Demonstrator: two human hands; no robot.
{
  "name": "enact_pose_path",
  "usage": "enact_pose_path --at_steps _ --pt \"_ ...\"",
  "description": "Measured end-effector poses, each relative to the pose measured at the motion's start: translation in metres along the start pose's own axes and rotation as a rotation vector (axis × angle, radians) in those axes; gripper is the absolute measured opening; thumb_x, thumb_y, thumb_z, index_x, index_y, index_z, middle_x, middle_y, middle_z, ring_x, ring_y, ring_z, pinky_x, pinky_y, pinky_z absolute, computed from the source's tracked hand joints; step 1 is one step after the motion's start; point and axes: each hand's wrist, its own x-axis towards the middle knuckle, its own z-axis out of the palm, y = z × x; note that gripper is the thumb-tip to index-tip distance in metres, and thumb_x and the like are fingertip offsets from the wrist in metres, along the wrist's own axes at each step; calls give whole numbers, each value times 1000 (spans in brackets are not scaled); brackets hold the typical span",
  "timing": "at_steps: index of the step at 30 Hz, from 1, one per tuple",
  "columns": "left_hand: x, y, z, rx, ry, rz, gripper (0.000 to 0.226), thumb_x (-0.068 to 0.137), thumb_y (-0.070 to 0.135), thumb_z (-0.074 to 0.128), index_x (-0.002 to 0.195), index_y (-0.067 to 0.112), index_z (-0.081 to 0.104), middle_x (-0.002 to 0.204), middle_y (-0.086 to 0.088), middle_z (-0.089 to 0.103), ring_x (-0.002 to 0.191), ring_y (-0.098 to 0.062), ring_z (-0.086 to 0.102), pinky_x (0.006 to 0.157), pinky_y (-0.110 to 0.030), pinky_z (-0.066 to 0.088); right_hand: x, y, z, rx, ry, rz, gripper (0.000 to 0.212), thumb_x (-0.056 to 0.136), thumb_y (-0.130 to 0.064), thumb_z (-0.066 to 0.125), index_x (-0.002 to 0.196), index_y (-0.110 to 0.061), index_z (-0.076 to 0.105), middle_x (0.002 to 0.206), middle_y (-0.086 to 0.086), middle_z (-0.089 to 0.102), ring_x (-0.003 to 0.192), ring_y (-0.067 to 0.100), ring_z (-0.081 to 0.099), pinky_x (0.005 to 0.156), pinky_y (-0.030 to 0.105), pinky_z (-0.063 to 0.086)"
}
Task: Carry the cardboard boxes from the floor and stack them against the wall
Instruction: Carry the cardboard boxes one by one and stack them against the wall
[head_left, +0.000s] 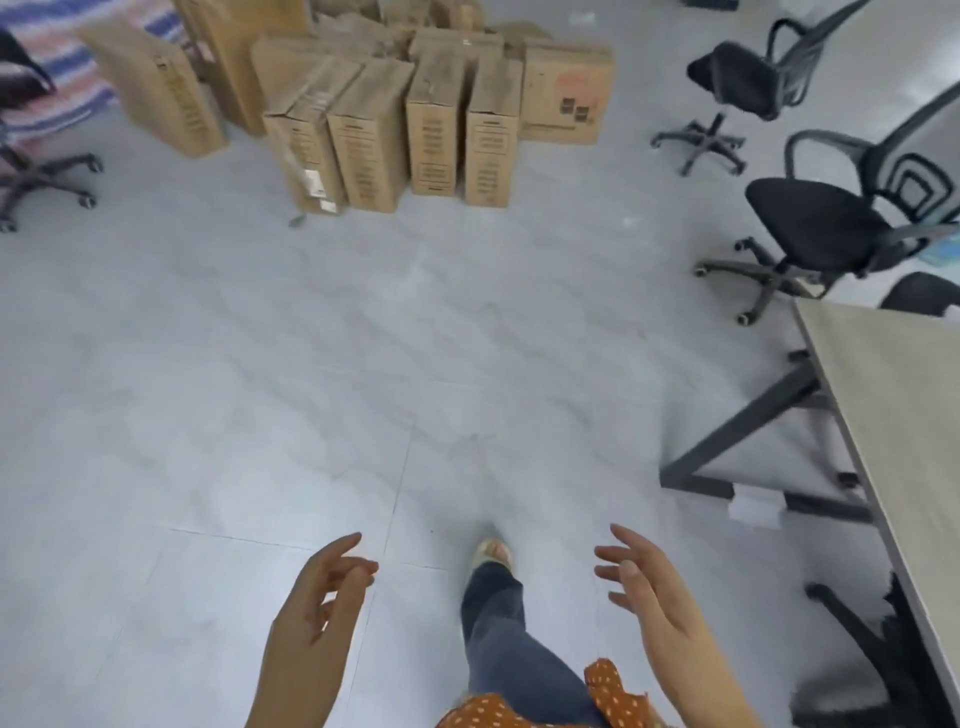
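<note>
Two bare hands low in the view, both above the grey tiled floor (208, 415) and holding nothing. Left hand (317, 597) with loosely bent fingers, grip open, palm turned inward. Right hand (649, 587) with spread, relaxed fingers, grip open too, palm facing the left one. Between the hands, one leg in blue jeans (498, 639) with a light shoe (493, 553) set forward on the floor, and below it the edge of an orange dotted garment (608, 686). Far ahead, at the top of the view, the cardboard boxes (395, 119) standing on the floor in a tight group, well apart from both hands; four narrow upright ones in the front row, side by side, more boxes behind and to the left of them. On the right, a light desk (898, 415) on dark metal legs, with black office chairs (815, 228) near it. At the far left, another chair base (47, 182) and a striped cloth (62, 57).
</note>
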Motion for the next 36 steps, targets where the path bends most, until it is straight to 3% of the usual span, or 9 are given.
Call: enact_pose_path --at_steps 10,15,20,28,31,33,36 --pt "193 58 10 -19 141 39 29 93 3 51 102 28 64 93 8 71 85 -3 65 79 -26 51 214 -97 52 -32 -66 -75 27 98 -15 44 113 -30 60 98 -10 72 93 6 67 84 30 52" --pt "274 79 10 -33 211 12 27 94 4 51 102 26 64 91 10 71 83 -1 65 78 -22 51 307 -152 81 -111 -199 -127 24 98 -22 46 115 -36 57 101 -19 69 94 1 66 87 27 47" --pt "367 84 9 -27 245 -25 31 92 0 52 96 27 65 88 10 72 80 -3 66 79 -29 51 398 -187 120 -128 -200 -124 25 98 -21 46 115 -35 58 103 -16 69 95 4 67 91 34 47" --pt "583 140 -18 32 107 44 25 94 12 51 102 32 63 94 12 70 87 0 65 80 -26 50 547 -260 199 -29 -79 -77 24 99 -22 43 113 -35 59 99 -18 70 92 3 67 84 26 48" --pt "661 171 -26 54 57 61 26 95 11 50 102 33 63 94 11 71 87 0 65 80 -32 52 592 -287 218 -17 -22 -66 25 99 -21 42 113 -34 59 99 -18 70 91 4 67 82 24 48" --pt "705 186 -20 78 8 44 27 95 11 50 101 34 64 93 12 71 86 0 65 83 -37 51 621 -297 222 -10 20 -36 25 99 -21 42 112 -34 58 98 -20 69 91 3 67 81 23 48" --pt "765 210 4 120 -66 43 33 95 13 50 96 43 64 94 12 70 88 1 65 83 -33 51 671 -309 222 -15 68 24 22 99 -29 41 110 -42 55 97 -25 67 91 -2 65 72 19 50"
